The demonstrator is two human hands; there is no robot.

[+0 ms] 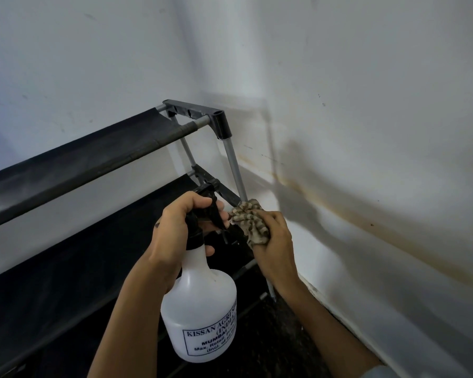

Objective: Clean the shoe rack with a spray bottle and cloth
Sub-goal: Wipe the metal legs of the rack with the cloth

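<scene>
Both hands work at the shoe rack (99,148) — left hand (180,230) grips the spray bottle (200,309), right hand (276,246), at 3 o'clock, clutches the cloth (250,222) against the post (234,167).

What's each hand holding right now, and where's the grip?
Left hand grips the spray bottle at its black trigger head and neck. Right hand holds the bunched striped cloth by its lower part, against the shoe rack post.
</scene>
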